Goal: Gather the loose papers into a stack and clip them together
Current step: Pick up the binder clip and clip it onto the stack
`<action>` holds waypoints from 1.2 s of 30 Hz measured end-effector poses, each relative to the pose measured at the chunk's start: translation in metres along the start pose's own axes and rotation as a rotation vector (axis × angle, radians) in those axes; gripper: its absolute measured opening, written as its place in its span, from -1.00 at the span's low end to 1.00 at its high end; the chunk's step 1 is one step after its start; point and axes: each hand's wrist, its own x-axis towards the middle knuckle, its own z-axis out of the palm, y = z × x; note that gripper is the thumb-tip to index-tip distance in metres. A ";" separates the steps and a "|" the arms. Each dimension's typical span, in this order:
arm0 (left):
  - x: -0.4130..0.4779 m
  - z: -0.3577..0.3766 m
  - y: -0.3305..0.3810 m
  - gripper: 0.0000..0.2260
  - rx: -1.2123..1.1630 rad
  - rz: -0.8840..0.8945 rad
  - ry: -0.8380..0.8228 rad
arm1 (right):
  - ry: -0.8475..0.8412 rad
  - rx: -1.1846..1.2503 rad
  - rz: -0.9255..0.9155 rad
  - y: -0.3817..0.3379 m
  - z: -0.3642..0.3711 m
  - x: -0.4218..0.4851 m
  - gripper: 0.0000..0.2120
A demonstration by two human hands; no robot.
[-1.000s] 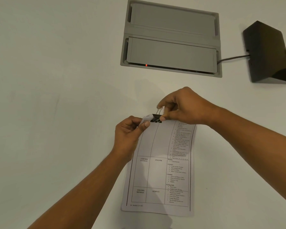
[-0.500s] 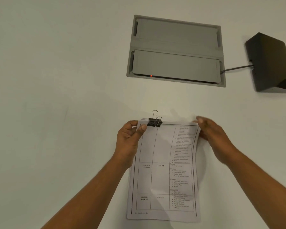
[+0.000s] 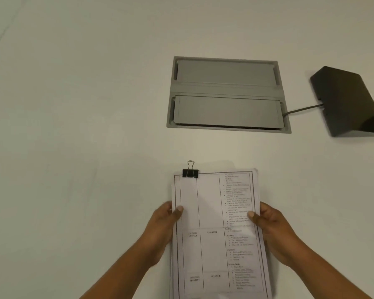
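We've got the paper stack [image 3: 216, 229] gripped at both side edges, left hand [image 3: 163, 223] and right hand [image 3: 270, 225], thumbs on top, probably to keep sheets squared. Binder clip [image 3: 190, 172] bites the top-left corner, above the desk [image 3: 73, 147]. Task looks done.

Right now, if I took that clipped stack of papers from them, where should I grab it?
Probably the top-left corner, coming from the far side: the binder clip pins the paper stack there, so sheets cannot fan. The left hand and right hand already occupy both long edges.
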 end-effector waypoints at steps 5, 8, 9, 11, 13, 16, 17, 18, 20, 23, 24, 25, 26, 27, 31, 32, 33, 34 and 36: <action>0.005 0.000 0.006 -0.83 0.066 0.077 0.162 | 0.041 -0.001 0.001 -0.033 0.014 0.030 -0.75; 0.015 0.001 0.024 -0.83 0.058 0.144 0.244 | 0.037 -0.051 0.031 -0.045 0.018 0.050 -0.76; 0.019 0.003 0.028 -0.83 0.061 0.158 0.260 | 0.054 -0.096 0.031 -0.046 0.019 0.055 -0.77; 0.026 0.005 0.035 -0.84 0.084 0.180 0.295 | 0.106 -0.213 0.019 -0.046 0.021 0.062 -0.79; 0.031 0.008 0.038 -0.84 0.138 0.203 0.345 | 0.191 -0.389 -0.004 -0.042 0.021 0.066 -0.82; 0.032 0.009 0.038 -0.68 0.351 0.245 0.475 | 0.350 -0.725 -0.092 -0.035 0.020 0.064 -0.84; 0.031 0.008 0.036 -0.62 0.409 0.252 0.519 | 0.380 -0.803 -0.128 -0.033 0.022 0.060 -0.84; 0.030 0.007 0.034 -0.57 0.440 0.257 0.551 | 0.401 -0.848 -0.159 -0.030 0.023 0.057 -0.83; 0.030 0.006 0.030 -0.53 0.472 0.270 0.573 | 0.434 -0.867 -0.208 -0.024 0.026 0.052 -0.78; 0.033 0.003 0.029 -0.52 0.530 0.272 0.568 | 0.429 -0.863 -0.255 -0.017 0.027 0.048 -0.70; 0.034 0.002 0.029 -0.51 0.542 0.273 0.566 | 0.416 -0.877 -0.265 -0.015 0.027 0.048 -0.70; 0.033 0.002 0.030 -0.50 0.557 0.282 0.567 | 0.409 -0.903 -0.276 -0.015 0.027 0.046 -0.70; 0.034 0.001 0.029 -0.49 0.588 0.297 0.567 | 0.413 -0.935 -0.289 -0.014 0.027 0.045 -0.68; 0.033 0.001 0.027 -0.48 0.637 0.321 0.563 | 0.421 -0.960 -0.297 -0.012 0.026 0.044 -0.65; 0.027 0.002 0.013 -0.46 0.804 0.390 0.536 | 0.386 -0.955 -0.331 -0.002 0.024 0.035 -0.58; 0.027 0.001 0.011 -0.45 0.806 0.389 0.539 | 0.369 -0.961 -0.342 0.002 0.024 0.033 -0.59; 0.027 0.001 0.010 -0.45 0.815 0.391 0.544 | 0.360 -0.962 -0.351 0.005 0.024 0.032 -0.59; 0.026 0.001 0.008 -0.46 0.852 0.409 0.549 | 0.359 -0.956 -0.364 0.008 0.024 0.032 -0.59; 0.024 -0.002 0.003 -0.50 0.995 0.480 0.554 | 0.369 -0.969 -0.391 0.014 0.025 0.029 -0.55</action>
